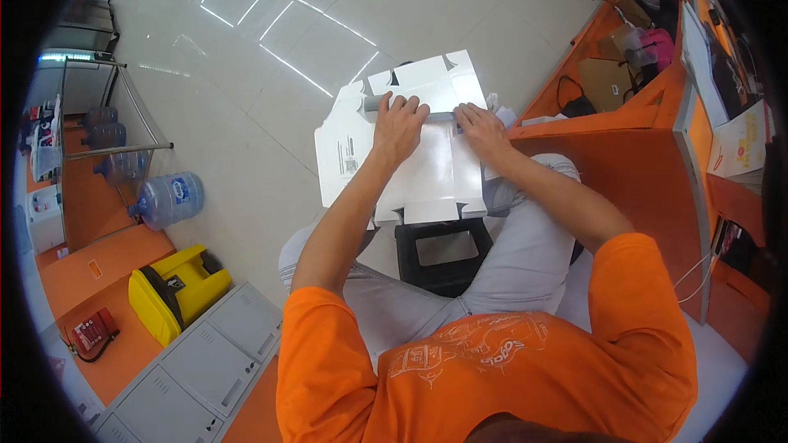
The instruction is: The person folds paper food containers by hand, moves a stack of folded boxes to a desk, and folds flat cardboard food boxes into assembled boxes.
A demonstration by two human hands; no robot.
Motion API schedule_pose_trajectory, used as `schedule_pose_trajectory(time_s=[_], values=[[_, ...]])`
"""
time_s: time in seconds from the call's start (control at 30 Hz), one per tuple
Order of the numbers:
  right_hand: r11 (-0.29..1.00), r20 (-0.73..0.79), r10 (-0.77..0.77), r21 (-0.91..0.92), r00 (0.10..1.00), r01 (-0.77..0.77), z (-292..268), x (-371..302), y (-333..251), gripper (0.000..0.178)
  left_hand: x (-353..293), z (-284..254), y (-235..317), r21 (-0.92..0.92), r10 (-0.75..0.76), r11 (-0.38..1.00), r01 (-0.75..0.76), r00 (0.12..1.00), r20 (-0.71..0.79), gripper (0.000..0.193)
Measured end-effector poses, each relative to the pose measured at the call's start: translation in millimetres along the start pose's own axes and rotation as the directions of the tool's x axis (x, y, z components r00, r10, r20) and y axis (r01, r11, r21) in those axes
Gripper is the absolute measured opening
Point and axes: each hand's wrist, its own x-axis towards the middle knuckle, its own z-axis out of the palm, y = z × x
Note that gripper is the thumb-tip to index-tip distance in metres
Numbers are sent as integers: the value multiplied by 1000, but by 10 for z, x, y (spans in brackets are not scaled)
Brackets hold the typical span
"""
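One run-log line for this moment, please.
Left hand: touching white cardboard | Right hand: touching same cardboard | Picture left: water jug lying sideways

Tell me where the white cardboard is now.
In the head view, the white cardboard is just above centre, with the left hand and right hand on it, left of the orange cabinet.
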Motion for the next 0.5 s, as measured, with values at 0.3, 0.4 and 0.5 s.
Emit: schedule_pose_trajectory(time_s=[0.3, 0.4, 0.5], values=[[982, 108, 159, 83, 981, -168, 72, -279, -508, 105, -363, 102, 228, 83, -27, 996, 19, 995, 97, 49], [984, 91, 147, 92, 985, -155, 120, -254, -462, 113, -452, 160, 328, 90, -81, 994, 68, 986, 148, 70], [983, 70, 143, 103, 987, -150, 98, -243, -537, 111, -514, 169, 330, 101, -112, 990, 100, 986, 123, 76]])
